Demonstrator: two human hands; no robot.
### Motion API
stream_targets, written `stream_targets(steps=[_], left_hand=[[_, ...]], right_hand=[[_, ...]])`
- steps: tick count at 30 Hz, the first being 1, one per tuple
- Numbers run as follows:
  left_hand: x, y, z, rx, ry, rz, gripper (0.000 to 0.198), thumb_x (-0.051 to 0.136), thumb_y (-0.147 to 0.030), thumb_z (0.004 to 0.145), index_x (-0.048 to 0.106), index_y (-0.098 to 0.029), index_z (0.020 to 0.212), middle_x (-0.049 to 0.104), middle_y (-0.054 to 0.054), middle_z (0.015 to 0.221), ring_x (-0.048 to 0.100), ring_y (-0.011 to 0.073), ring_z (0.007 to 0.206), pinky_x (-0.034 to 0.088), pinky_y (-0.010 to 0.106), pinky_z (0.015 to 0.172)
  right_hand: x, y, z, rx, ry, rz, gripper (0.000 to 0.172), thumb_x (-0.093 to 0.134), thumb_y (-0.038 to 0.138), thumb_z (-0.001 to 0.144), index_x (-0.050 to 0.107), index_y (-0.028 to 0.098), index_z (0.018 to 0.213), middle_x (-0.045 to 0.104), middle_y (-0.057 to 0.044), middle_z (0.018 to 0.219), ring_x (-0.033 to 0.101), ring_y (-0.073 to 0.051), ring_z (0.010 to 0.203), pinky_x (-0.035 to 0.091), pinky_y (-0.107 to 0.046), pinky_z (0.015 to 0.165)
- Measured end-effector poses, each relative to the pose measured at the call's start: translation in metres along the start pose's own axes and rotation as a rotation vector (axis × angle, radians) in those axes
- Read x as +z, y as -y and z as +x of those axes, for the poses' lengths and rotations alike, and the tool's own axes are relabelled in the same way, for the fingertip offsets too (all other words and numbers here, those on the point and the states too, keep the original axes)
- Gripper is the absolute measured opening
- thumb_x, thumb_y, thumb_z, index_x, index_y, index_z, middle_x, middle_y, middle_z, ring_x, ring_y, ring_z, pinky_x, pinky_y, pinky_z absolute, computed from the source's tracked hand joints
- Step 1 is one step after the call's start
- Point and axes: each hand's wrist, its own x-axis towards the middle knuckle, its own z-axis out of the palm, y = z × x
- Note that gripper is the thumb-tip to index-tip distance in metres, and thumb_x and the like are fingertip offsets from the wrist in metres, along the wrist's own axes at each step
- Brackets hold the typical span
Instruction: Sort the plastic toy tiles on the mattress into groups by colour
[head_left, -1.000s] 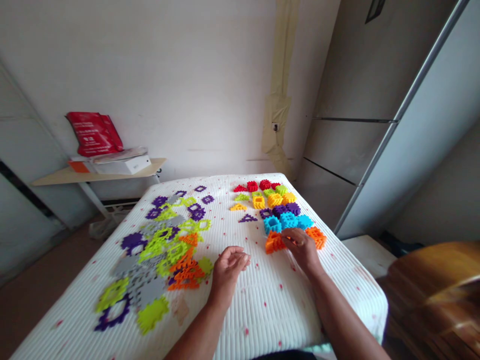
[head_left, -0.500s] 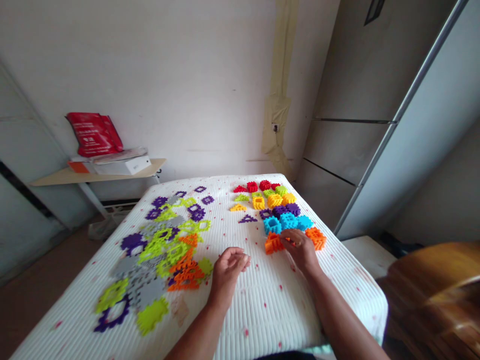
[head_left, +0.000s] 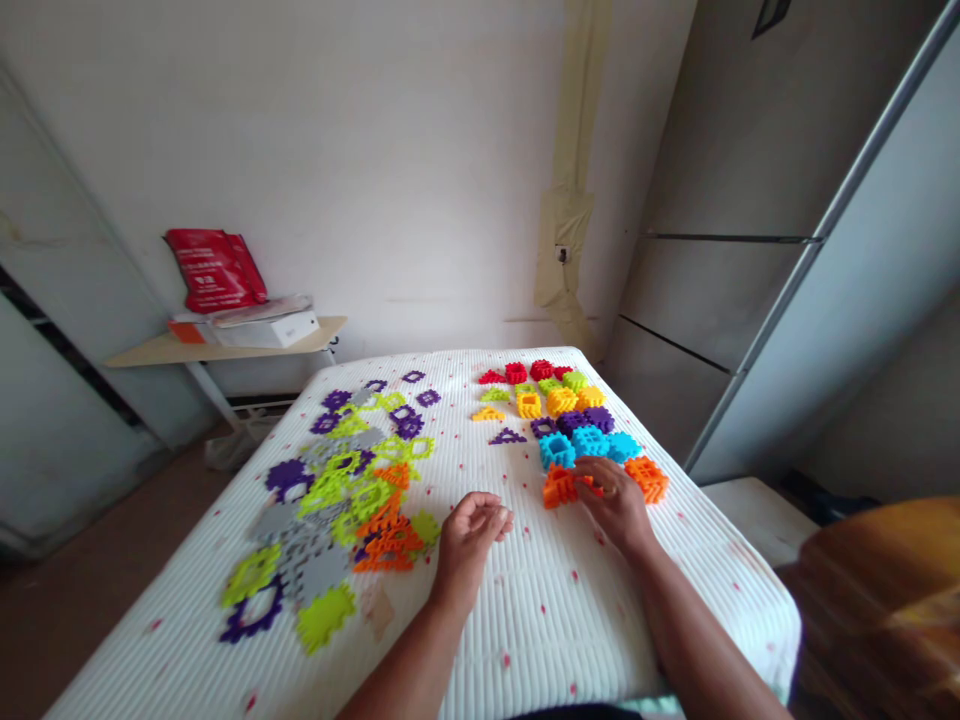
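Our right hand [head_left: 616, 500] is the nearer one, its fingertips at the orange toothed block [head_left: 559, 487], which lies just left of that grip; we cannot tell whether they pinch it or only touch it. The orange row runs sideways across the grip, with another orange toothed block [head_left: 646, 481] just to its right. Blue toothed blocks [head_left: 556, 449] sit just beyond. Our left hand [head_left: 472, 545], well apart to the left, is loosely curled, fingers slightly parted, nothing visible between them.
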Motion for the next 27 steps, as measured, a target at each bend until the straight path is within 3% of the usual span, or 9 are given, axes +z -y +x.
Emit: stream_targets(steps=[4, 9, 12, 15, 20, 24, 27], left_hand=[[-0.005, -0.002, 0.002, 0.096, 0.014, 0.146, 0.022, 0.066, -0.036, 0.068, 0.060, -0.017, 0.076, 0.066, 0.004, 0.067, 0.061, 0.0157, 0.062, 0.044, 0.025, 0.059], [-0.041, -0.035, 0.022, 0.384, -0.125, 0.805, 0.011, 0.056, -0.021, 0.073, 0.067, -0.022, 0.076, 0.068, 0.004, 0.077, 0.061, 0.0188, 0.076, 0.044, 0.029, 0.074], [-0.068, -0.064, 0.036, 0.320, -0.231, 1.309, 0.015, 0.055, -0.021, 0.073, 0.068, -0.023, 0.081, 0.069, 0.007, 0.093, 0.059, 0.0229, 0.094, 0.041, 0.032, 0.084], [-0.084, -0.081, 0.045, 0.164, -0.283, 1.623, 0.021, 0.056, -0.031, 0.074, 0.069, -0.021, 0.087, 0.067, 0.011, 0.096, 0.057, 0.0273, 0.096, 0.040, 0.036, 0.079], [-0.089, -0.072, 0.055, 0.096, -0.314, 1.781, 0.023, 0.055, -0.032, 0.072, 0.068, -0.021, 0.087, 0.066, 0.014, 0.098, 0.057, 0.0305, 0.098, 0.040, 0.038, 0.076], [-0.089, -0.066, 0.058, 0.119, -0.354, 1.797, 0.022, 0.053, -0.030, 0.073, 0.069, -0.020, 0.085, 0.067, 0.014, 0.097, 0.058, 0.0297, 0.096, 0.040, 0.038, 0.076], [-0.089, -0.073, 0.056, 0.154, -0.395, 1.787, 0.027, 0.045, -0.029, 0.080, 0.069, -0.019, 0.086, 0.068, 0.014, 0.092, 0.059, 0.0288, 0.091, 0.040, 0.037, 0.073]], right_hand=[[0.000, 0.002, -0.002, -0.021, -0.048, 0.034, 0.017, 0.049, 0.026, 0.088, 0.065, 0.021, 0.087, 0.067, -0.008, 0.094, 0.064, -0.022, 0.087, 0.053, -0.035, 0.074], [-0.003, 0.008, -0.001, -0.035, -0.115, 0.056, 0.015, 0.049, 0.025, 0.088, 0.063, 0.021, 0.085, 0.066, -0.007, 0.087, 0.063, -0.020, 0.078, 0.052, -0.031, 0.066], [-0.004, 0.013, 0.001, -0.040, -0.120, 0.055, 0.016, 0.048, 0.025, 0.087, 0.063, 0.021, 0.085, 0.067, -0.007, 0.085, 0.063, -0.020, 0.074, 0.052, -0.031, 0.064], [-0.003, 0.016, 0.001, -0.061, -0.125, 0.061, 0.015, 0.049, 0.024, 0.087, 0.063, 0.021, 0.083, 0.067, -0.006, 0.084, 0.064, -0.020, 0.075, 0.052, -0.032, 0.068], [0.000, 0.016, 0.000, -0.088, -0.114, 0.064, 0.012, 0.049, 0.021, 0.088, 0.061, 0.021, 0.085, 0.066, -0.006, 0.086, 0.063, -0.020, 0.080, 0.051, -0.032, 0.071], [0.000, 0.015, -0.001, -0.101, -0.121, 0.070, 0.010, 0.050, 0.019, 0.087, 0.060, 0.020, 0.086, 0.065, -0.006, 0.085, 0.063, -0.019, 0.080, 0.050, -0.032, 0.071], [0.000, 0.016, -0.001, -0.091, -0.119, 0.072, 0.011, 0.050, 0.020, 0.087, 0.061, 0.020, 0.085, 0.066, -0.006, 0.085, 0.063, -0.019, 0.079, 0.050, -0.032, 0.071]])
